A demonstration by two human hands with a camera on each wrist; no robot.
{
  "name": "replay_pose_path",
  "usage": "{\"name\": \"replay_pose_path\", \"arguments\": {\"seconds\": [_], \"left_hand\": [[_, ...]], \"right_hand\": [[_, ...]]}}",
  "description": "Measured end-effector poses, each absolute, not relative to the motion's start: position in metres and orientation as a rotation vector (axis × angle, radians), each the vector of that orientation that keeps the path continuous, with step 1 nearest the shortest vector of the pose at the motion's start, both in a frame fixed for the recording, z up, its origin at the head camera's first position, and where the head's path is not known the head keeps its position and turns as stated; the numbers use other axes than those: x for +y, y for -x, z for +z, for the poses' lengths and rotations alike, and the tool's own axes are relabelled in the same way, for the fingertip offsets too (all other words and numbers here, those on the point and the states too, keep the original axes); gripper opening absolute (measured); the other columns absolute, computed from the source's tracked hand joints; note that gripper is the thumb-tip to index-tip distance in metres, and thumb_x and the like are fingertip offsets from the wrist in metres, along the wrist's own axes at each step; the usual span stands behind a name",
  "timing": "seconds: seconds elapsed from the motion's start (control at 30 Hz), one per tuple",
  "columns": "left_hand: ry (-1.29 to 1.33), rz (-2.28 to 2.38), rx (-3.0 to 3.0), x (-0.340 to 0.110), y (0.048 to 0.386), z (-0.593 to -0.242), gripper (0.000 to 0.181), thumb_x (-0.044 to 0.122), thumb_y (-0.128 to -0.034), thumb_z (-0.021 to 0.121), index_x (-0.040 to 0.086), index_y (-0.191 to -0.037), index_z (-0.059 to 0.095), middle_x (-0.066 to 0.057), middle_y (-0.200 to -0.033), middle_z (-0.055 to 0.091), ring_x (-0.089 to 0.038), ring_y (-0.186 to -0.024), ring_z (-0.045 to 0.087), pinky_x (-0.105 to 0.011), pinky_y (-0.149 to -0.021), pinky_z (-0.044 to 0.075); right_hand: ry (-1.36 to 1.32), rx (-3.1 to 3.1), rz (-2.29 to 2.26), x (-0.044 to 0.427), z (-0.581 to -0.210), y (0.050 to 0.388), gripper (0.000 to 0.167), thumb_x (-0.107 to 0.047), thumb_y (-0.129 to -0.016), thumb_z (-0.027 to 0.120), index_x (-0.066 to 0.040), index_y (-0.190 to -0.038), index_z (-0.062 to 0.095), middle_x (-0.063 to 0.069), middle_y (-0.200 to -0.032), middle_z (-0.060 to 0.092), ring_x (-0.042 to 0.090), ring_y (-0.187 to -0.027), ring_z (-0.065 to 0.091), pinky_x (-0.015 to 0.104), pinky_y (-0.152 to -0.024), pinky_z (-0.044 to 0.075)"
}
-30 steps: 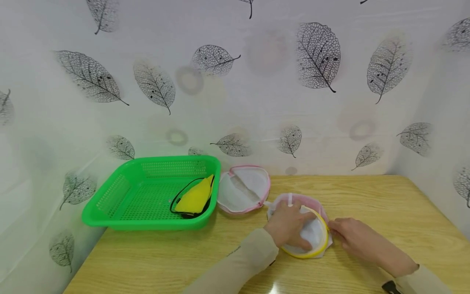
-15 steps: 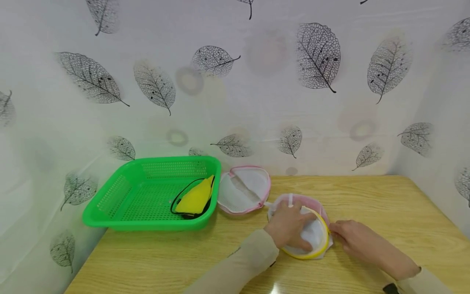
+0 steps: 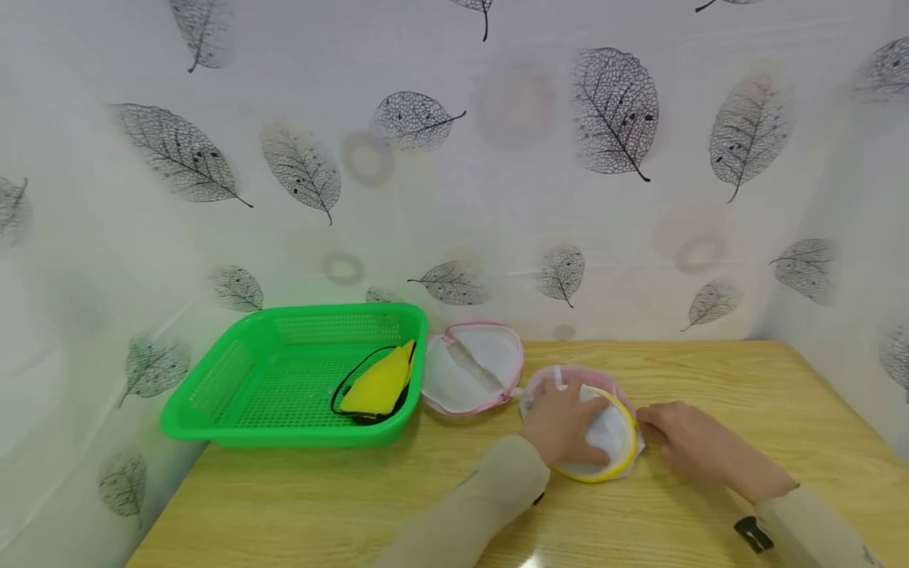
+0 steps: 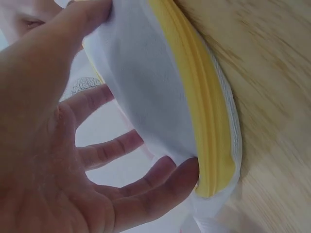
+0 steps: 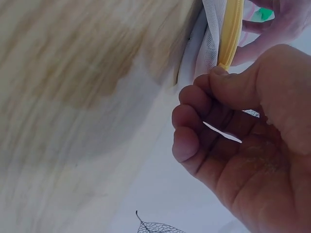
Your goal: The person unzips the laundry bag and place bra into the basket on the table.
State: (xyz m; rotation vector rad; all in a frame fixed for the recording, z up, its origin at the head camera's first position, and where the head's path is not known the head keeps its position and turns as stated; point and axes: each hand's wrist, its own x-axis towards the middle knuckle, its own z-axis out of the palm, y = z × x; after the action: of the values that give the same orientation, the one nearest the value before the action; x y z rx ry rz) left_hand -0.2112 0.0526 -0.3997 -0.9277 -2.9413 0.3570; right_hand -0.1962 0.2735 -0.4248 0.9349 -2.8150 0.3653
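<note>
A white mesh laundry bag [image 3: 609, 435] with a yellow zipper [image 3: 634, 446] around its edge lies on the table. My left hand [image 3: 564, 426] rests on its face, fingers spread. In the left wrist view, fingertips of the left hand [image 4: 63, 141] touch the white cloth beside the yellow zipper band [image 4: 201, 107]. My right hand [image 3: 692, 446] pinches the bag's right edge at the zipper; in the right wrist view its thumb and forefinger meet at the zipper's end [image 5: 231, 36]. The zipper pull itself is hidden by the fingers. Pinkish mesh [image 3: 592, 377] shows behind the yellow rim.
A green plastic basket [image 3: 284, 436] stands at the left, holding a yellow cloth item [image 3: 382, 388] with a black cord. Between basket and hands lies another round white mesh bag with pink trim [image 3: 458, 375]. A leaf-patterned curtain [image 3: 525, 197] rises behind the wooden table [image 3: 355, 505].
Both hands and the yellow-zippered bag have shifted slightly away from the person, toward the curtain. The left hand's spread and the right hand's pinch look the same.
</note>
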Motion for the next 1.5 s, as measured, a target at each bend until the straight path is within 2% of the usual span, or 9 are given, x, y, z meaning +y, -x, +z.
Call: {"name": "replay_pose_path", "arguments": {"seconds": [0.13, 0.47, 0.97, 1.13, 1.5], "left_hand": [[0.868, 0.386, -2.967, 0.058, 0.213, -0.401, 0.08, 0.086, -0.0777, 0.061, 0.053, -0.148, 0.043, 0.007, -0.149, 0.05, -0.025, -0.121, 0.056, -0.037, -0.096, 0.05], [0.884, 0.528, -2.928, 0.06, 0.213, -0.399, 0.081, 0.09, -0.0779, 0.053, 0.055, -0.15, 0.039, 0.01, -0.143, 0.051, -0.018, -0.116, 0.057, -0.032, -0.087, 0.046], [0.879, 0.486, -2.952, 0.059, 0.212, -0.397, 0.081, 0.089, -0.0777, 0.056, 0.055, -0.149, 0.04, 0.01, -0.147, 0.049, -0.02, -0.119, 0.056, -0.032, -0.088, 0.047], [0.88, 0.502, -2.949, 0.059, 0.213, -0.397, 0.081, 0.089, -0.0778, 0.055, 0.055, -0.149, 0.04, 0.01, -0.147, 0.049, -0.019, -0.122, 0.056, -0.033, -0.093, 0.047], [0.884, 0.491, -2.949, 0.059, 0.213, -0.397, 0.08, 0.089, -0.0776, 0.056, 0.055, -0.149, 0.041, 0.01, -0.146, 0.05, -0.018, -0.121, 0.056, -0.034, -0.093, 0.047]], "right_hand": [[-0.943, -2.778, 0.398, 0.276, -0.428, 0.201, 0.03, 0.004, -0.087, 0.067, -0.022, -0.076, 0.056, -0.017, -0.07, 0.05, -0.002, -0.065, 0.043, 0.027, -0.057, 0.042], [-0.996, -2.676, 0.401, 0.28, -0.435, 0.2, 0.033, 0.005, -0.086, 0.069, -0.022, -0.075, 0.054, -0.019, -0.067, 0.045, -0.006, -0.062, 0.038, 0.022, -0.054, 0.038], [-0.999, -2.668, 0.386, 0.279, -0.436, 0.194, 0.033, 0.004, -0.085, 0.072, -0.021, -0.075, 0.054, -0.019, -0.069, 0.045, -0.007, -0.063, 0.037, 0.022, -0.054, 0.036], [-1.04, -2.649, 0.383, 0.279, -0.437, 0.192, 0.034, 0.005, -0.082, 0.074, -0.021, -0.074, 0.053, -0.019, -0.067, 0.045, -0.007, -0.063, 0.037, 0.021, -0.054, 0.036], [-1.013, -2.726, 0.375, 0.278, -0.434, 0.186, 0.032, 0.005, -0.084, 0.072, -0.021, -0.076, 0.054, -0.018, -0.068, 0.046, -0.006, -0.063, 0.036, 0.02, -0.055, 0.036]]}}
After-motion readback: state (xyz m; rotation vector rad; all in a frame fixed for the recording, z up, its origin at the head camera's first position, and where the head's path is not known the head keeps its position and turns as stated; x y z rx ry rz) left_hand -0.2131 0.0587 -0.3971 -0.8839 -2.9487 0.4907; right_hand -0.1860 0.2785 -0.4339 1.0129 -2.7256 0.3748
